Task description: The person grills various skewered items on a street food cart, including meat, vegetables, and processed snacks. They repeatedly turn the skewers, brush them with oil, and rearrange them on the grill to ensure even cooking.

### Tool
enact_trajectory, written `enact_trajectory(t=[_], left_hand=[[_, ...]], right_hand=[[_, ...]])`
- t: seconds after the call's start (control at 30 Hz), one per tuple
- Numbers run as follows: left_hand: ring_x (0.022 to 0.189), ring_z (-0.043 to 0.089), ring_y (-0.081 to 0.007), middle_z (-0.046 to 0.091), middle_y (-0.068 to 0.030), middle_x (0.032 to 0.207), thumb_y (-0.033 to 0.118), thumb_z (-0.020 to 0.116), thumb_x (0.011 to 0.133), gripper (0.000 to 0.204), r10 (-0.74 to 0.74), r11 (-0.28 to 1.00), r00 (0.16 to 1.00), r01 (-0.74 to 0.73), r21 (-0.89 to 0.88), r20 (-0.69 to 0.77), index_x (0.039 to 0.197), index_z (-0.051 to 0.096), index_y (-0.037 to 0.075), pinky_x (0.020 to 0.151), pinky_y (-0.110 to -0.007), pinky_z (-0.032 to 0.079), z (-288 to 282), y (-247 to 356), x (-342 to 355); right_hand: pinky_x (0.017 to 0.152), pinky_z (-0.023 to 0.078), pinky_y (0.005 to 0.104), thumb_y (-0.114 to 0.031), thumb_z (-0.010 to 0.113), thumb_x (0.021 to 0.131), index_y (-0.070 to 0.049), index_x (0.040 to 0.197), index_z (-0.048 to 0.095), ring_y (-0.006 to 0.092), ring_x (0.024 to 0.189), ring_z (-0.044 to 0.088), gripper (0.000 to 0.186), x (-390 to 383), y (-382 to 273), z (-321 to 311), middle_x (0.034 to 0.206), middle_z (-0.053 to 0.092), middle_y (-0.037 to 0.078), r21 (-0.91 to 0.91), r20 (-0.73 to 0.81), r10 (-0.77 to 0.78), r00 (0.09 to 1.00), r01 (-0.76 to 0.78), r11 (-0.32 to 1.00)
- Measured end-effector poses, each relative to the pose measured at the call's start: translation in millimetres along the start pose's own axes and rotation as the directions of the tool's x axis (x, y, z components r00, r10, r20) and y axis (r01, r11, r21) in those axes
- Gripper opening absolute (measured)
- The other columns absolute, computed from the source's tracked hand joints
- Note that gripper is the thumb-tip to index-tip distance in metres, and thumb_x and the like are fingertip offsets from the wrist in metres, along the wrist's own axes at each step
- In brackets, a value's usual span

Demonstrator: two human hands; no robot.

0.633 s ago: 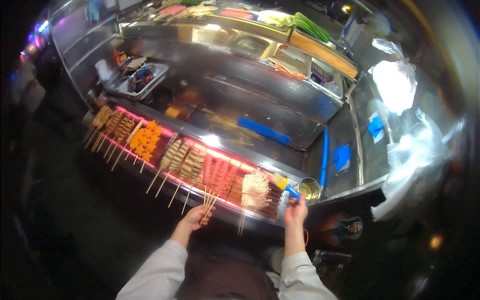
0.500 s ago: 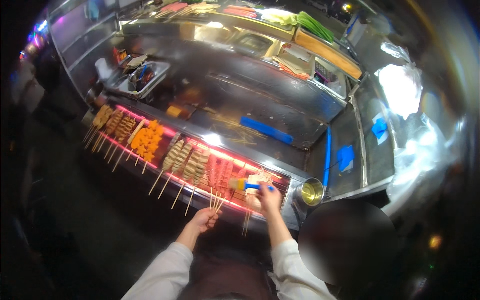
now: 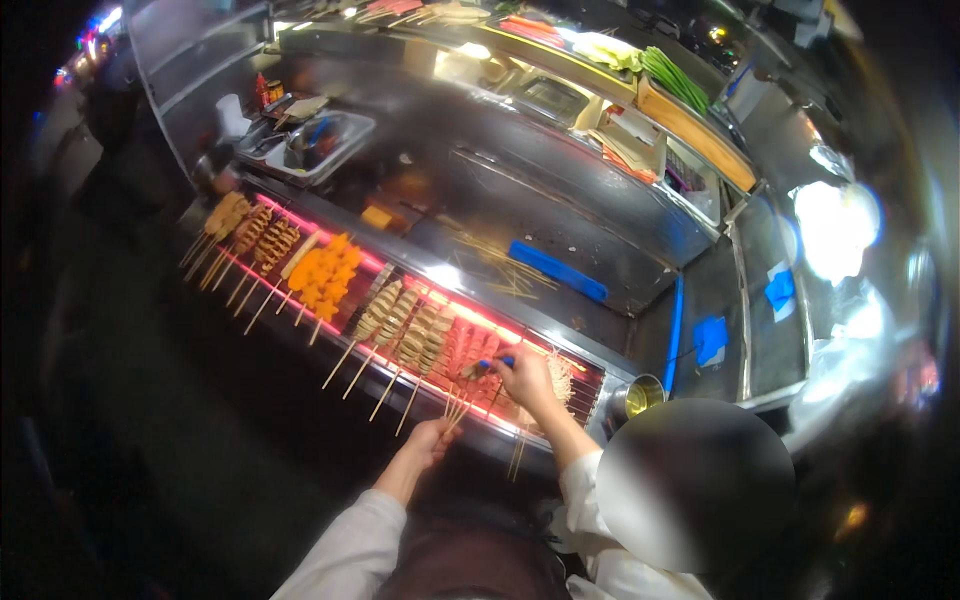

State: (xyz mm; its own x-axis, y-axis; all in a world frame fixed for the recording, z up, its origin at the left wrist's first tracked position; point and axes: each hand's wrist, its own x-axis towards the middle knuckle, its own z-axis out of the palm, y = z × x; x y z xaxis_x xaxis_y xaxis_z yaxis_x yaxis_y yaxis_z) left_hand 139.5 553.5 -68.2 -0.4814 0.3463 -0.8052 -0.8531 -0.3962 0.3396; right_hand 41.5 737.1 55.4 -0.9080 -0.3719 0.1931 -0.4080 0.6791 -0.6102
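My left hand (image 3: 432, 441) is closed around the wooden stick ends of several pink meat skewers (image 3: 468, 345), which lie over the glowing grill (image 3: 548, 344). My right hand (image 3: 528, 380) grips a basting brush (image 3: 482, 369) with a blue handle. Its bristles are down at the near end of the pink skewers, just above my left hand. Beyond my right wrist lies a pale, stringy bundle (image 3: 560, 380) on the grill, partly hidden by my arm. Left of the pink meat are striped brownish skewers (image 3: 400, 325).
Orange skewers (image 3: 326, 276) and browned meat skewers (image 3: 270, 245) fill the grill's left part, sticks jutting toward me. A metal cup of yellow liquid (image 3: 638, 397) stands at its right end. Behind are loose sticks (image 3: 495, 262), a blue strip (image 3: 558, 270) and a white tray (image 3: 345, 140).
My right hand has brought the brush left and down onto the pink skewers from beside the pale bundle. My left hand keeps its hold. The whole view has shifted slightly.
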Motion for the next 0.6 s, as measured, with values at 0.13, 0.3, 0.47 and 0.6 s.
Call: enact_trajectory(t=[0.13,0.3,0.47,0.6], left_hand=[[0.041,0.035,-0.0054,0.049,0.0044,0.058,0.028,0.045,0.094,0.027,0.026,0.998,0.999,-0.028,0.055,0.036,0.088,0.062,0.008,0.036,-0.021,0.023,6,3,0],[0.043,0.034,-0.0057,0.043,0.0056,0.057,0.023,0.05,0.091,0.017,-0.002,0.999,0.983,0.009,-0.038,0.184,0.093,0.059,0.009,0.037,-0.021,0.024,1,3,-2],[0.044,0.034,-0.0079,0.042,0.0047,0.058,0.022,0.051,0.09,0.016,0.194,0.971,0.951,-0.222,0.093,0.242,0.09,0.058,0.007,0.037,-0.022,0.027,10,-1,-15],[0.049,0.051,-0.0147,0.051,-0.002,0.062,0.02,0.052,0.089,0.015,0.652,0.561,0.756,-0.532,0.634,0.057,0.087,0.056,0.006,0.039,-0.03,0.038,11,-5,-22]], right_hand=[[0.071,0.05,0.0387,-0.009,0.065,0.078,-0.011,0.097,0.066,0.0317,0.083,0.061,0.019,34,23,17,0.092,0.061,0.011,-0.241,-0.078,-0.078,0.994,0.057,0.969],[0.067,0.051,0.0375,-0.011,0.066,0.076,-0.015,0.099,0.067,0.0283,0.079,0.061,0.023,-5,-33,5,0.088,0.059,0.008,-0.066,0.243,-0.174,0.954,0.195,0.979],[0.065,0.048,0.0277,-0.005,0.066,0.081,-0.004,0.093,0.067,0.0175,0.074,0.061,0.012,-14,-31,-64,0.083,0.063,0.007,0.058,-0.189,-0.006,0.982,0.018,0.998],[0.06,0.049,0.0214,-0.015,0.062,0.09,-0.004,0.098,0.065,0.01,0.066,0.06,0.014,-21,33,-117,0.082,0.064,0.005,0.704,-0.339,0.516,0.786,-0.152,0.694]])
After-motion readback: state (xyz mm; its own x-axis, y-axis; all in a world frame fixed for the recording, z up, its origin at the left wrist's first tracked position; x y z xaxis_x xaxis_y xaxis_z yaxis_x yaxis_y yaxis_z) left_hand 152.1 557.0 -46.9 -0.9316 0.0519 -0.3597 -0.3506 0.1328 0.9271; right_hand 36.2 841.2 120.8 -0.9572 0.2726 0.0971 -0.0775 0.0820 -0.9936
